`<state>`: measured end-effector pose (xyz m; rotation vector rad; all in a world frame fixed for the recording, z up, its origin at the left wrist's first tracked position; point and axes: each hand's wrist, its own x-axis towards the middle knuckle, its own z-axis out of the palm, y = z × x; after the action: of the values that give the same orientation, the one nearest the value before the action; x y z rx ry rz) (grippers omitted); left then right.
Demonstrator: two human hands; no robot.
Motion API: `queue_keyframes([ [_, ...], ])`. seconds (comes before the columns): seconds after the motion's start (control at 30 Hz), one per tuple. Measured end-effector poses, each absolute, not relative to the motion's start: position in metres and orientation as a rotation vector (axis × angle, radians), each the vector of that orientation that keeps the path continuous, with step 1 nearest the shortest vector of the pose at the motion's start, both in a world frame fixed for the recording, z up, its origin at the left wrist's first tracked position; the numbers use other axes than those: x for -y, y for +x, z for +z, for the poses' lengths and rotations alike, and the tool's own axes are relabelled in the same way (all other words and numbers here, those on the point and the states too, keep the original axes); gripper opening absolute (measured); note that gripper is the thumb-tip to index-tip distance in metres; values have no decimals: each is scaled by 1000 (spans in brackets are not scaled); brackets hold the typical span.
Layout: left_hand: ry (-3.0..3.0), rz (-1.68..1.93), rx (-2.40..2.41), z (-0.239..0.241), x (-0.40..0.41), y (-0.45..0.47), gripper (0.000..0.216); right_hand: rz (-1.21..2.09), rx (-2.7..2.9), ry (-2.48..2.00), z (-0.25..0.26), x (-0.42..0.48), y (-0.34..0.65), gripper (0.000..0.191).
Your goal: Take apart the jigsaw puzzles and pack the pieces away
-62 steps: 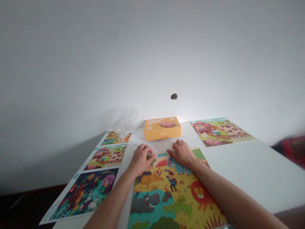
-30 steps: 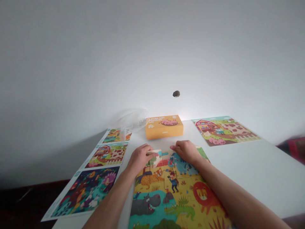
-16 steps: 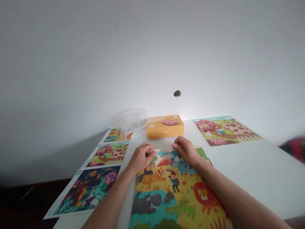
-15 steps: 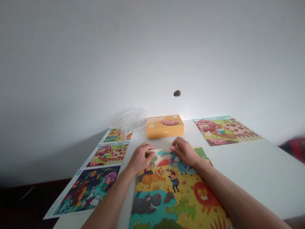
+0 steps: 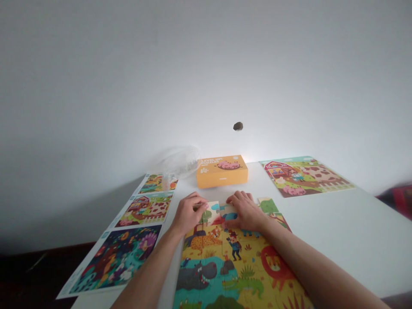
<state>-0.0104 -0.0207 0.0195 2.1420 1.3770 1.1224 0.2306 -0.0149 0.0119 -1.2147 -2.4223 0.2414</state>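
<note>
An animal jigsaw puzzle [image 5: 209, 253], with a hippo, a crocodile, a lion and a small figure in a hat, lies in front of me on the white table. At its far left corner my left hand [image 5: 189, 213] pinches the edge of a pale puzzle piece [image 5: 212, 209] with a green tree on it. My right hand [image 5: 248, 213] rests over the top rows, thumb and fingers spread around a blue-patterned puzzle piece [image 5: 228, 213]. Part of the puzzle's far edge is hidden under this hand. A green corner piece [image 5: 268, 205] shows to its right.
A yellow puzzle box [image 5: 222, 174] stands behind the puzzle, beside a crumpled clear plastic bag [image 5: 180, 161]. To the left lies a sheet with three printed pictures [image 5: 114, 257]. A farm puzzle [image 5: 305, 176] is at the back right. The wall [image 5: 206, 86] borders the table.
My right hand has come down toward me onto the puzzle, its pinch widening into spread fingers. The pale piece under my left hand now lies flatter at the corner.
</note>
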Motion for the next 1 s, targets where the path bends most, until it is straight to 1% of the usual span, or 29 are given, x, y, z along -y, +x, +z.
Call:
queue_keyframes([
  [0.1, 2066, 1138, -1237, 23, 22, -12, 16, 315, 2377, -1182, 12, 13, 231, 73],
  [0.2, 2020, 1081, -1126, 26, 23, -12, 15, 469, 2336, -1149, 15, 13, 230, 69],
  [0.33, 2021, 958, -1143, 26, 26, -13, 15, 637, 2286, -1141, 19, 15, 228, 62],
  [0.47, 1979, 896, -1164, 25, 28, -12, 18, 802, 2168, -1083, 19, 15, 227, 49],
  [0.57, 1954, 956, -1199, 23, 27, -14, 20, 884, 1994, -1055, 20, 14, 228, 29],
  [0.63, 1926, 1031, -1241, 22, 26, -16, 21, 957, 1892, -1035, 22, 16, 229, 22],
  [0.77, 1922, 1141, -1245, 24, 25, -16, 20, 1042, 1903, -896, 28, 23, 226, 24],
  [0.87, 2013, 1082, -1157, 25, 27, -9, 21, 1005, 1957, -821, 28, 27, 221, 23],
  [1.0, 2073, 951, -1064, 22, 30, -2, 23, 1008, 1859, -928, 19, 25, 219, 28],
])
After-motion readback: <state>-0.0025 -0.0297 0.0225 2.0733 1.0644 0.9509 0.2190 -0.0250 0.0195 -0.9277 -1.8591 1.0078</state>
